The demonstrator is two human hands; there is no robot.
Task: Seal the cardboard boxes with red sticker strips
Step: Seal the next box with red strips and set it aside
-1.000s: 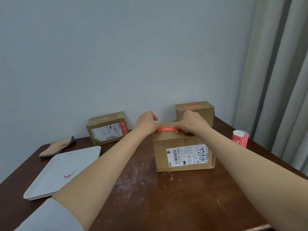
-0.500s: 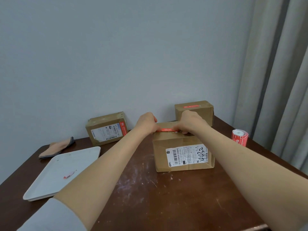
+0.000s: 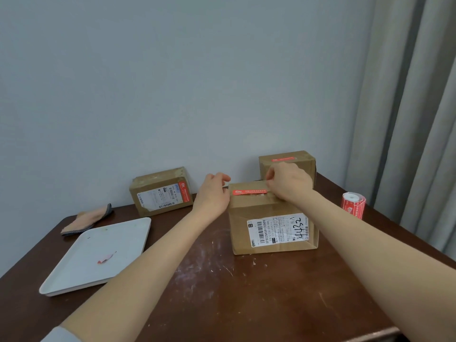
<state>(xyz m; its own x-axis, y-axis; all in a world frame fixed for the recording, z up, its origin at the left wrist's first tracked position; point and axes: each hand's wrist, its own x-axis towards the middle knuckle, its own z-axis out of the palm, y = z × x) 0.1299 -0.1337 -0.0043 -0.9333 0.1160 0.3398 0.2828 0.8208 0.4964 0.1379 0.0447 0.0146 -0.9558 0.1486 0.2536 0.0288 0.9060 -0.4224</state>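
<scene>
Left hand (image 3: 214, 193) slid off the strip (image 3: 249, 192), curled, can't tell round what; right hand (image 3: 288, 185) pinches its end on the box (image 3: 271, 218), left box (image 3: 160, 193) and back box (image 3: 298, 164) already stickered.

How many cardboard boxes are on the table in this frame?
3. The near box stands mid-table; the left box sits back left by the wall; the far box sits back right behind it. None looks hidden.

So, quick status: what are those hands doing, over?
Left hand pinches pale scrap beside front box. Right hand holds red strip down on box top. Nothing in the way.
</scene>
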